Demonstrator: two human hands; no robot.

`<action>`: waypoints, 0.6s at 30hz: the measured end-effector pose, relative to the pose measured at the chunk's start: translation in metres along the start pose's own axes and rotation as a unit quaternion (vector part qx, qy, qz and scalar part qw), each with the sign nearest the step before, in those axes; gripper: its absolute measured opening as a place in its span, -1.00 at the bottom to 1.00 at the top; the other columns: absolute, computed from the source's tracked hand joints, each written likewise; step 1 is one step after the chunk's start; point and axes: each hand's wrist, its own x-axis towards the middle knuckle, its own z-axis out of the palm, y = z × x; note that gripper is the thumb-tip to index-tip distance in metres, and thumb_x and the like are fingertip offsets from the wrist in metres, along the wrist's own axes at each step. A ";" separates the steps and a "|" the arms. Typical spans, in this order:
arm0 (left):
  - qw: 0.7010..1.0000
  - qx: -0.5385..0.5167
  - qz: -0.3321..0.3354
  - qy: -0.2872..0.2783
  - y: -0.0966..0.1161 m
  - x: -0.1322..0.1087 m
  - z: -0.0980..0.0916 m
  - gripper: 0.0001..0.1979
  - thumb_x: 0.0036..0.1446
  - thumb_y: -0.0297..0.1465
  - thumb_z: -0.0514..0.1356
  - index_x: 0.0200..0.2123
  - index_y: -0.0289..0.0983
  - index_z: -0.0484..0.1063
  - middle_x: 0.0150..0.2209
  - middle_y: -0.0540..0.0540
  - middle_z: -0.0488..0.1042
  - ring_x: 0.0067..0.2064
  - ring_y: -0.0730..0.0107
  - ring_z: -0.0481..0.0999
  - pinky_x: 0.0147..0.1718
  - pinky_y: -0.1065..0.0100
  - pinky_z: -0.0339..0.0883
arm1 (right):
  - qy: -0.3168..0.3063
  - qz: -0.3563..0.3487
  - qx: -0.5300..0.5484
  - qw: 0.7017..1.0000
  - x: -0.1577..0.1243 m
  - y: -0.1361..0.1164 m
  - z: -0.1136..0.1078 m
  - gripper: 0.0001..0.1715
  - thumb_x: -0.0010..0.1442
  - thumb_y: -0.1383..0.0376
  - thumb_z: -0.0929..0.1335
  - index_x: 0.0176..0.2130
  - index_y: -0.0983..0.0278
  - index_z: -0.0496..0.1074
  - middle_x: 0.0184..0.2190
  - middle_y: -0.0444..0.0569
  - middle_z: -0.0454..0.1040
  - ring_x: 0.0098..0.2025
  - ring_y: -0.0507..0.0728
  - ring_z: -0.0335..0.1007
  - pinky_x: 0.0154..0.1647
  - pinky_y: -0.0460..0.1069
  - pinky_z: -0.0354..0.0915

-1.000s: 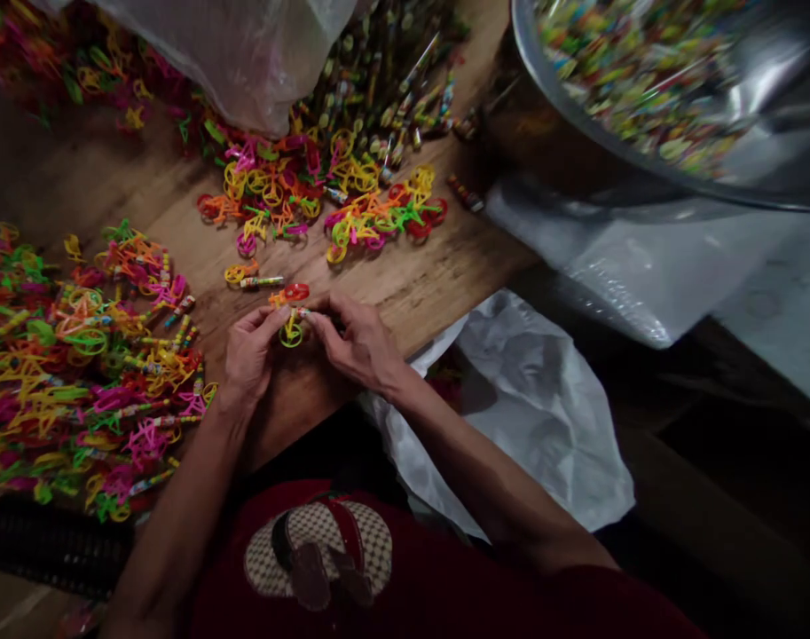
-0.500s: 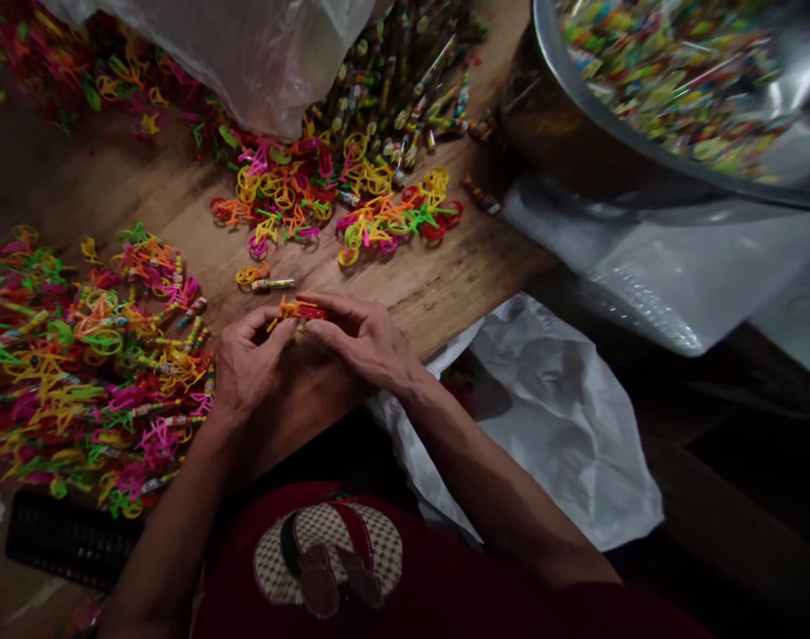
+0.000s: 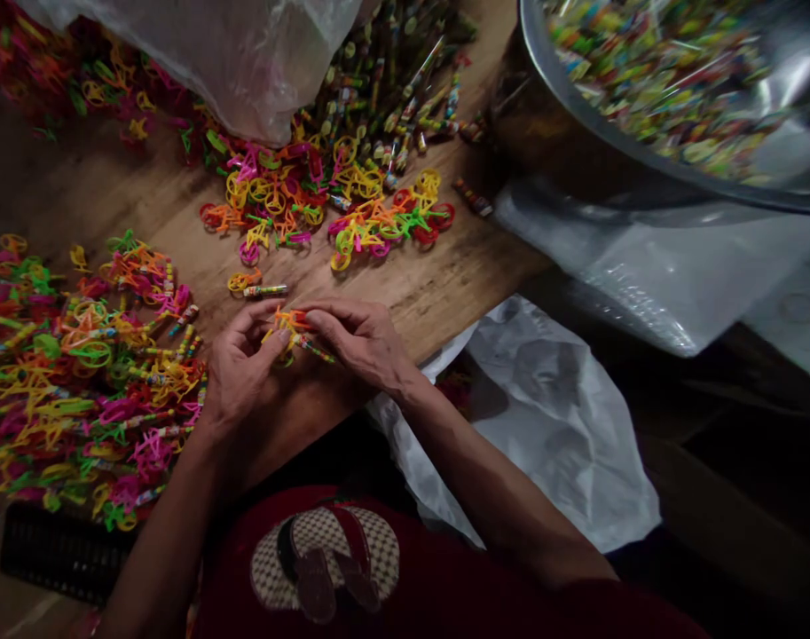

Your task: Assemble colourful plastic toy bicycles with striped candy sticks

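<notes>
My left hand (image 3: 245,366) is closed, thumb and fingers pinching a small orange and yellow plastic toy bicycle (image 3: 286,321). From the other side my right hand (image 3: 365,344) pinches the toy's red-orange end. A thin candy tube (image 3: 318,351) with coloured beads sticks out below the right fingertips, beside the toy; whether it is attached, I cannot tell. Just beyond the hands, another candy tube (image 3: 266,290) lies against a yellow and orange toy bicycle (image 3: 242,281) on the wooden table (image 3: 405,297).
Left of my hands spreads a big pile of toys with candy tubes (image 3: 91,373). Farther back lie loose toy bicycles (image 3: 391,217), a heap of tubes (image 3: 378,98) and a plastic bag (image 3: 245,62). A metal basin (image 3: 597,133) holds many tubes at upper right. A white sack (image 3: 544,417) hangs by the table edge.
My fingers have shifted around the toy, and the right hand's grip has turned. The beaded candy tube now shows below the right fingertips. The whole view has moved slightly.
</notes>
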 end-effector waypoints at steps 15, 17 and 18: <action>0.983 0.171 0.071 0.002 0.004 0.000 -0.007 -0.56 0.11 -0.37 0.33 0.09 -0.19 0.55 -0.18 -0.05 0.66 -0.17 0.32 0.60 -0.09 0.39 0.41 | -0.054 -0.084 -0.213 0.972 -0.001 -0.002 0.000 -0.70 0.39 0.27 0.20 -0.30 0.22 0.45 -0.44 -0.07 0.49 -0.41 0.06 0.40 -0.32 -0.03 0.30; 0.983 0.171 0.071 -0.007 0.006 -0.002 -0.008 -0.60 0.13 -0.34 0.31 0.06 -0.20 0.56 -0.14 -0.06 0.65 -0.13 0.30 0.60 -0.07 0.37 0.41 | -0.071 -0.085 -0.224 0.968 0.001 -0.004 0.004 -0.68 0.40 0.26 0.19 -0.32 0.21 0.43 -0.47 -0.08 0.47 -0.44 0.06 0.38 -0.34 -0.02 0.29; 0.983 0.171 0.069 -0.011 0.008 -0.003 -0.009 -0.66 0.14 -0.32 0.30 0.01 -0.21 0.59 -0.11 -0.07 0.65 -0.10 0.28 0.60 -0.06 0.36 0.41 | -0.084 -0.086 -0.231 0.965 0.002 -0.006 0.007 -0.67 0.41 0.24 0.18 -0.30 0.20 0.44 -0.47 -0.09 0.47 -0.44 0.07 0.38 -0.35 -0.02 0.30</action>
